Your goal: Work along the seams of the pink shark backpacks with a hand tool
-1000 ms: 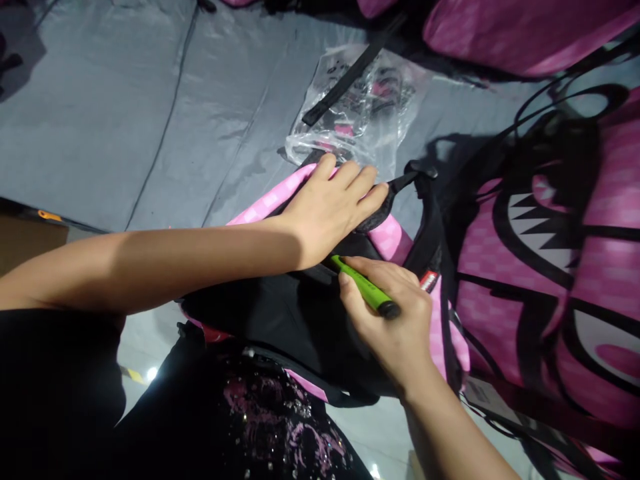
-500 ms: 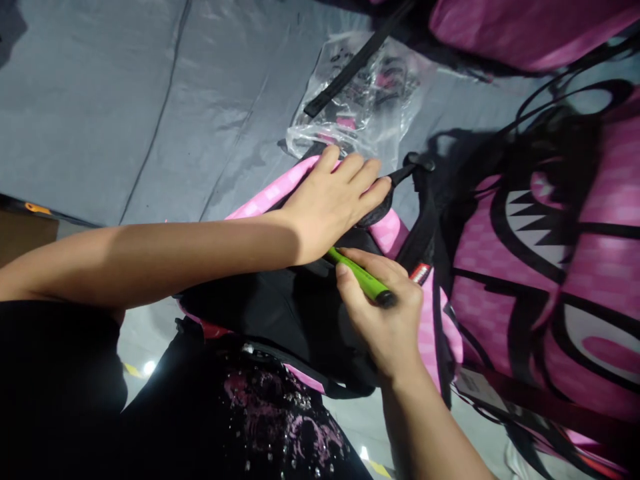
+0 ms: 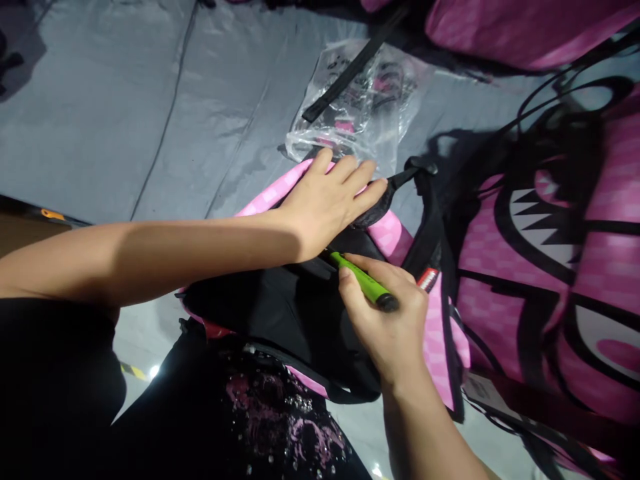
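Observation:
A black-and-pink backpack lies at the table's near edge, partly over my lap. My left hand rests across its upper part, palm down, fingers stretched out and a little spread. Beneath it shows the bag's pink edge. Between the thumb and fingers of my right hand is a green marker with a black end. Its other end points at the black fabric beside my left wrist, and the tip is hidden there. A black strap loops past my right hand, above a small red label.
Beyond the backpack lies a clear plastic bag with a black strap across it. More pink bags with a toothed-mouth print crowd the right side. Another pink bag lies at the top. Grey sheeting covers the table.
The view has shifted slightly, so the bags on the right sit a bit further right. Both hands keep nearly the same pose, the marker still in my right hand.

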`<state>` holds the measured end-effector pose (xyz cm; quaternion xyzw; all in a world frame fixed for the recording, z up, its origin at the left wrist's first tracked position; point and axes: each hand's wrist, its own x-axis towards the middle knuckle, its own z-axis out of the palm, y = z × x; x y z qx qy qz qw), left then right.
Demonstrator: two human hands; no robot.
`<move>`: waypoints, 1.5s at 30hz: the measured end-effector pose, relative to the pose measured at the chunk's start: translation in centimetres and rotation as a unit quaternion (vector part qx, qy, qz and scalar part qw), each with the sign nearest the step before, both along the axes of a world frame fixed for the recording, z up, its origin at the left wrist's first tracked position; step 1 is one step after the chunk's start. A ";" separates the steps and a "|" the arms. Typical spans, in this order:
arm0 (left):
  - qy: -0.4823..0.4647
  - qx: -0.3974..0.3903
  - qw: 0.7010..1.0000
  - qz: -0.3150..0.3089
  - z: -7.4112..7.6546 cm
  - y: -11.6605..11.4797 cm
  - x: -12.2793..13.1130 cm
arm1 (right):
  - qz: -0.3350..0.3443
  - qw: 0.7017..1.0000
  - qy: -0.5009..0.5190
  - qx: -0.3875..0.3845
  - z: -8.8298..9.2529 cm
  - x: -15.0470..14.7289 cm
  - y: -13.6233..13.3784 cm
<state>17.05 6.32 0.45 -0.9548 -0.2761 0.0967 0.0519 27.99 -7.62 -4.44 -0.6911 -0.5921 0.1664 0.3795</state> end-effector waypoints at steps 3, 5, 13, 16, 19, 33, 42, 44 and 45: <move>0.064 -0.024 0.997 -0.023 1.4 0.7 -0.4 | -0.005 1.000 -0.018 0.005 0.2 0.1 -0.3; 0.113 -0.059 0.992 0.002 2.7 0.9 -0.9 | -0.004 1.000 -0.014 0.015 0.4 -0.2 -0.4; 0.110 0.002 0.993 0.044 2.7 -0.5 -2.2 | 0.025 0.994 0.065 0.087 -0.6 -3.4 1.2; 0.125 0.003 0.991 0.057 2.5 -0.7 -2.1 | 0.024 0.992 0.079 0.096 -1.2 -3.4 1.3; 0.144 -0.023 0.988 0.041 3.1 -0.2 -2.1 | 0.023 0.991 0.077 0.106 -1.5 -3.1 1.1; 0.083 -0.044 0.989 0.118 3.7 0.8 -3.6 | 0.134 0.984 0.058 0.098 0.1 -2.4 0.1; 0.058 -0.052 0.992 0.097 2.7 2.1 -5.7 | 0.216 0.965 0.098 0.107 -0.3 -3.2 0.9; 0.053 -0.052 0.984 0.164 2.3 2.2 -5.9 | 0.210 0.966 0.092 0.115 -0.8 -3.0 1.2; 0.055 -0.056 0.978 0.194 2.1 2.2 -5.9 | 0.202 0.968 0.083 0.119 -1.0 -3.1 1.4</move>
